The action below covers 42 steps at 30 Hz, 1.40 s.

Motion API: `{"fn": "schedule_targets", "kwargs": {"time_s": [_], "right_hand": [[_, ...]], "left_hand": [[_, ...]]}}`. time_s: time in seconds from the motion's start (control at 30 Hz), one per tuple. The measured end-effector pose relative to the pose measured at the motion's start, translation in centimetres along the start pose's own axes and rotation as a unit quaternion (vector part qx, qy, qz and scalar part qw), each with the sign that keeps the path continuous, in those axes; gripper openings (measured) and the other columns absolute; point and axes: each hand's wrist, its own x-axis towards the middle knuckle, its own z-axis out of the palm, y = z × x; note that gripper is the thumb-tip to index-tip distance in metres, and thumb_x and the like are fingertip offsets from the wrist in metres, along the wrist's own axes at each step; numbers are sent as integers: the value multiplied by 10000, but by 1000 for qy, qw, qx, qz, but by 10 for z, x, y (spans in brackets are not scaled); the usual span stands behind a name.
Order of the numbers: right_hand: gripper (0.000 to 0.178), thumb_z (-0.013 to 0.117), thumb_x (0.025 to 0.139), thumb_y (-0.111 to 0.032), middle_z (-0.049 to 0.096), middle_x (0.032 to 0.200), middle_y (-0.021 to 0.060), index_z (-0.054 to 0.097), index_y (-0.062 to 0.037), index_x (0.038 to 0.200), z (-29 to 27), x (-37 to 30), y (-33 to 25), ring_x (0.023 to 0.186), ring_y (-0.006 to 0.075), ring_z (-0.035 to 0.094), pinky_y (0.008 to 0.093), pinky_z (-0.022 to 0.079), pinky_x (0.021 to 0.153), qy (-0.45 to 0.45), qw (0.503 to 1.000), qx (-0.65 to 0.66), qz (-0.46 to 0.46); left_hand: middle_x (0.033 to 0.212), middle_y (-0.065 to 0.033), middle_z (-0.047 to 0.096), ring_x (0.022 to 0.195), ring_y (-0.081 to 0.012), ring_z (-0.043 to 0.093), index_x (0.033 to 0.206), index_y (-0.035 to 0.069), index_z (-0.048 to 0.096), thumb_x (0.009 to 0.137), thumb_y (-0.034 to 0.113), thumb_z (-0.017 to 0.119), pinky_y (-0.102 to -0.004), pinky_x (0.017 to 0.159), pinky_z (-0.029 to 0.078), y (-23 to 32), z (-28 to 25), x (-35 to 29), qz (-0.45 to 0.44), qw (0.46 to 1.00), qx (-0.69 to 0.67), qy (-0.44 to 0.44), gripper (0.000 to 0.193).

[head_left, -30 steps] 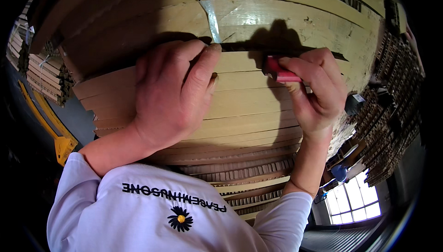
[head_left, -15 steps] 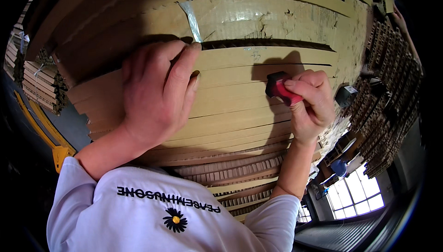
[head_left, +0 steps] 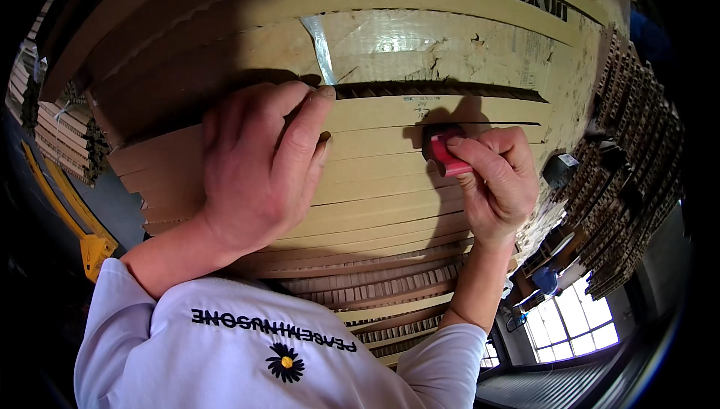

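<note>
Rows of tan cardboard strips (head_left: 375,180) lie side by side in front of me. My left hand (head_left: 259,169) rests on their left part, fingers stretched out and apart, with one fingertip at the dark gap behind the strips. In my right hand (head_left: 499,184) is a small red and black block that looks like a hand stamp (head_left: 444,155), pinched between thumb and fingers. Its dark face is down at the strips; whether it touches them is hard to see. Small dark printed marks show on the strip just beyond it.
Beyond the gap lies a worn cardboard sheet (head_left: 435,38) with a strip of clear tape (head_left: 321,49). A small dark box (head_left: 559,170) sits to the right. Stacked cardboard (head_left: 630,161) stands farther right, a yellow metal frame (head_left: 96,248) at left, and windows (head_left: 574,319) at lower right.
My right hand has moved slightly left and lowered the stamp toward the strips, turning its dark face down. The left hand stays in place on the cardboard; the whole view has shifted a little.
</note>
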Motion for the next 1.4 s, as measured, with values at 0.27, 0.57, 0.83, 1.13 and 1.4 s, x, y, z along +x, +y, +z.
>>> {"fn": "schedule_targets", "kwargs": {"time_s": [0.27, 0.57, 0.83, 1.13, 1.4], "right_hand": [[252, 832, 701, -11, 564, 792, 51, 779, -30, 947, 1, 4, 0, 681, 182, 551, 283, 424, 560, 9, 1000, 2, -21], [238, 833, 754, -60, 605, 828, 69, 764, -12, 977, -2, 6, -4, 743, 193, 579, 269, 428, 587, -20, 1000, -12, 8], [359, 704, 598, 135, 566, 797, 83, 756, -18, 918, 2, 13, 0, 664, 203, 576, 289, 447, 559, -19, 1000, 13, -3], [345, 721, 626, 130, 581, 799, 87, 754, -17, 936, 1, 15, 1, 686, 202, 583, 285, 445, 573, -28, 999, 36, -6], [202, 799, 767, 30, 643, 910, 69, 763, -32, 956, -3, -30, 22, 833, 162, 607, 266, 491, 702, 210, 900, 360, 128]], "left_hand": [[1226, -155, 569, 1067, -334, 561, 1364, 12, 555, 810, 61, 725, -463, 925, 412, 0, 0, 0, -1, 1000, -2, 1, 582], [1232, -152, 576, 1068, -334, 567, 1359, 13, 555, 811, 60, 720, -464, 928, 416, -2, 0, 0, -1, 1000, -8, -2, 574], [1238, -151, 575, 1076, -332, 567, 1359, 6, 555, 818, 81, 728, -460, 939, 412, -2, -1, 0, 5, 1000, -2, -8, 573], [1267, -150, 569, 1116, -339, 553, 1373, 11, 558, 813, 142, 776, -452, 967, 409, 1, -5, 0, -6, 1000, -5, -17, 615], [1338, -155, 544, 1209, -355, 527, 1372, 25, 555, 776, 158, 813, -496, 1038, 389, 4, -4, 2, 2, 1000, 9, -9, 663]]}}
